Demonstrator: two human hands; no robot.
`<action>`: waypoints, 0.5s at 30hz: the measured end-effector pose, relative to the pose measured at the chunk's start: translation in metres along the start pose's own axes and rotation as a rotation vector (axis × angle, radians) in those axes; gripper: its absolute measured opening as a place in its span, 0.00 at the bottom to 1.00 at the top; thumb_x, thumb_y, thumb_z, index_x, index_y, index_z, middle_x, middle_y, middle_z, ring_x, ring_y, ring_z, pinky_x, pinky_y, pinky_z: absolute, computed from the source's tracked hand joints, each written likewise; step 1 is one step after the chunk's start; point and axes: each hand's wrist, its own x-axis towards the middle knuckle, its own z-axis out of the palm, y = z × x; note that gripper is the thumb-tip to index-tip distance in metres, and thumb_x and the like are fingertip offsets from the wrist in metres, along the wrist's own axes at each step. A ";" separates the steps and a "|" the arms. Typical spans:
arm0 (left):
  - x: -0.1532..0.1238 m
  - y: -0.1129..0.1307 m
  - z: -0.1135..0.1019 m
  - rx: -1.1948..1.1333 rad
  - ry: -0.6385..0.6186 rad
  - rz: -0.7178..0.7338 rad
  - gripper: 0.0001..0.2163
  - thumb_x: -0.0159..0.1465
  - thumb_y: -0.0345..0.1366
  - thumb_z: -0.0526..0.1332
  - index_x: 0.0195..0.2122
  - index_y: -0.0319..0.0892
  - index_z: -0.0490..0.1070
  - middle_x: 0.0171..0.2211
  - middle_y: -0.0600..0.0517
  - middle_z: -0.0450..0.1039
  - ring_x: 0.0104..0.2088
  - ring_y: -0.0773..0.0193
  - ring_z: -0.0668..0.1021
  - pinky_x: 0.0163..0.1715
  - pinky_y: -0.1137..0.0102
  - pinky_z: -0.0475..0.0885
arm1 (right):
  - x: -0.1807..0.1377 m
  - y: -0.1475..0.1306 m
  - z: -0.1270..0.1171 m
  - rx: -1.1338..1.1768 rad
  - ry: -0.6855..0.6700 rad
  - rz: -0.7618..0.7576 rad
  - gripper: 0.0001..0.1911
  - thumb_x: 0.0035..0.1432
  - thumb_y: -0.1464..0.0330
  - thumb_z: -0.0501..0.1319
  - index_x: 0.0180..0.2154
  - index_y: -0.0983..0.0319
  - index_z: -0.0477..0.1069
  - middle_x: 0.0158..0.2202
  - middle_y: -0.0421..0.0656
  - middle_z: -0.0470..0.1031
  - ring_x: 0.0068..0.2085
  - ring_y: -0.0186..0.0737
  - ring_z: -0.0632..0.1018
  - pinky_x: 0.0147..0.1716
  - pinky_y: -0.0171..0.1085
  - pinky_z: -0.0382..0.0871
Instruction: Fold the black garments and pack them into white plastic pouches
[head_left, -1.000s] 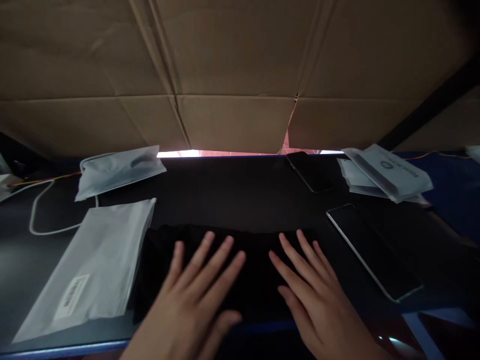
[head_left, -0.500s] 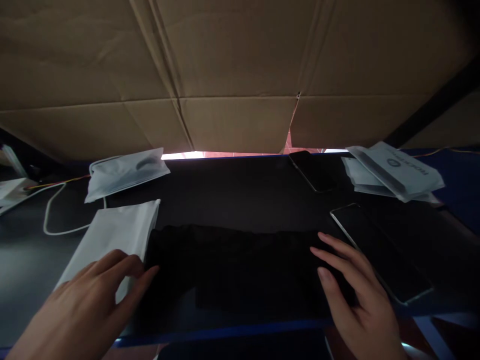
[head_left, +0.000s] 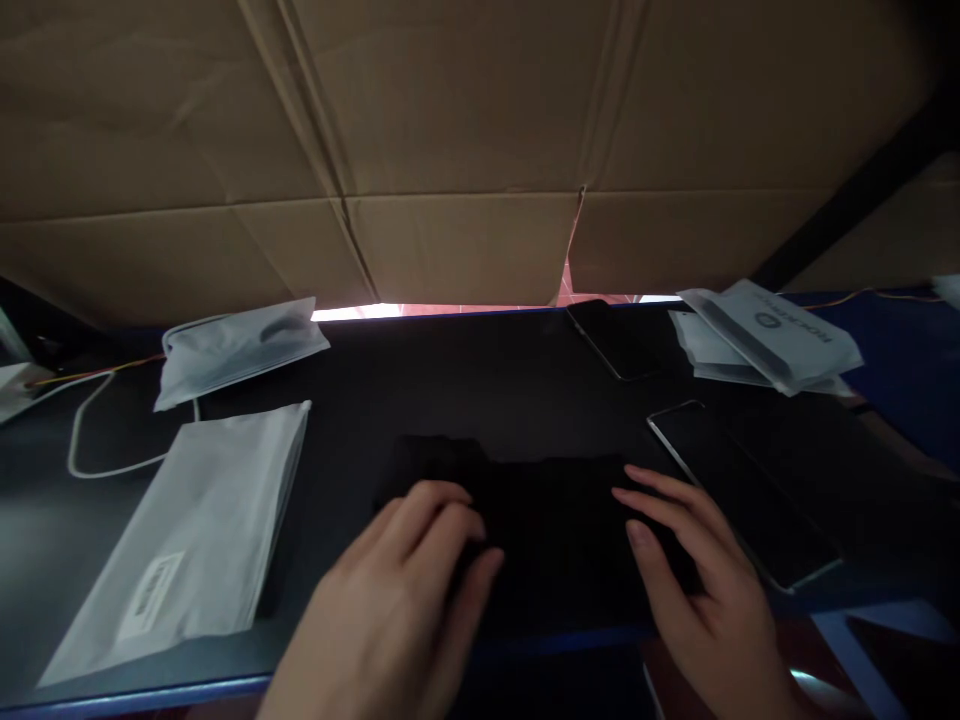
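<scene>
A dark black cloth (head_left: 555, 540) lies across the front of the black table, its left part folded over toward the middle. My left hand (head_left: 405, 590) is on the folded part, fingers curled and closed on the fabric. At the right end of the cloth, my right hand (head_left: 697, 570) rests with its fingers stretched and apart. Just right of that hand is a phone (head_left: 750, 500) with a light frame. The cloth is so dark that its layers and edges hardly show.
Left of the cloth lies a white zip pouch (head_left: 202, 520) with a label; behind it is another pouch (head_left: 247, 345) near a white cable (head_left: 75, 430). A second phone (head_left: 615, 340) and stacked pouches (head_left: 787, 335) lie at the back right. Cardboard (head_left: 465, 240) hangs behind the table.
My left hand has moved right from beside the white pouch, bringing the cloth's left end over toward the middle. My right hand has stayed about where it was on the cloth.
</scene>
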 end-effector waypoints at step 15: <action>-0.025 -0.047 0.029 0.374 -0.100 0.191 0.30 0.80 0.41 0.50 0.81 0.48 0.46 0.81 0.43 0.52 0.80 0.35 0.52 0.65 0.39 0.63 | -0.001 0.003 -0.001 0.055 0.027 0.031 0.12 0.76 0.63 0.60 0.53 0.46 0.81 0.60 0.39 0.80 0.58 0.47 0.82 0.54 0.49 0.81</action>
